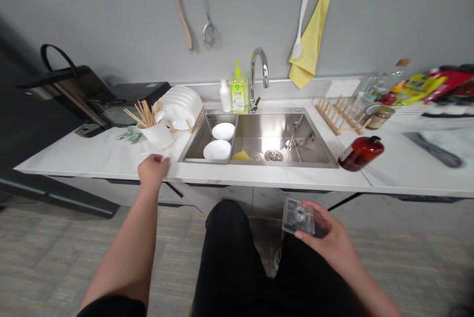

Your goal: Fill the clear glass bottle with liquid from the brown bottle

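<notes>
Right hand (328, 240): fingers (309, 207) closed firmly around a clear square plastic case (298, 217), held over the dark trousers (229, 257), below the front edge of the white marble counter (259, 178). Left hand (153, 170): fingers (159, 160) loosely half-curled on the counter edge, no object visibly held, just in front of a white utensil cup (157, 135) of wooden chopsticks (142, 115), left of the stainless steel sink (259, 139).
</notes>
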Action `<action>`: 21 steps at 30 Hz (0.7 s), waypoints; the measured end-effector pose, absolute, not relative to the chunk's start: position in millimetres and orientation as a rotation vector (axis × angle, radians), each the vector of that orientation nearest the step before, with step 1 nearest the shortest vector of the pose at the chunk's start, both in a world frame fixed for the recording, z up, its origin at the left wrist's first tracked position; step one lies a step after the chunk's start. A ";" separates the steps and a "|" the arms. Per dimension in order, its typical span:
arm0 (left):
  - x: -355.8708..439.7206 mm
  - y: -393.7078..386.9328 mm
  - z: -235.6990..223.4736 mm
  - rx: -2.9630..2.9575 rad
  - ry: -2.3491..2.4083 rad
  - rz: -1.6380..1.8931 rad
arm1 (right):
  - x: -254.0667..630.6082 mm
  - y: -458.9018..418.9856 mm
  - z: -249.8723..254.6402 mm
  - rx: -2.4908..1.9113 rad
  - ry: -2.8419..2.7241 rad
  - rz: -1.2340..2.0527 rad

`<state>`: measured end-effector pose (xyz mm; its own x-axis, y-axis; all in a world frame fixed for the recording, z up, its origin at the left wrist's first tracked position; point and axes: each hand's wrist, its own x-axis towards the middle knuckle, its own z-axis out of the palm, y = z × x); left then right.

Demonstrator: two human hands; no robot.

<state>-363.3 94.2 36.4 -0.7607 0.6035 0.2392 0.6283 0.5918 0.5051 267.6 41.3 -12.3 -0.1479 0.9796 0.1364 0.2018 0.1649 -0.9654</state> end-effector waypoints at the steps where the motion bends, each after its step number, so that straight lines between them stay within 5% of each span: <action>1: -364.1 94.9 37.4 -1.063 -2.762 -0.902 | 269.1 40.7 -13.3 -1.184 -1.523 1.085; 11: -299.4 63.6 44.5 -1.047 -2.437 -1.084 | 279.4 32.5 -22.4 -1.169 -1.515 1.100; 21: -54.4 13.0 16.4 -2.670 -1.953 -2.352 | 254.0 35.9 0.5 -1.014 -1.689 1.211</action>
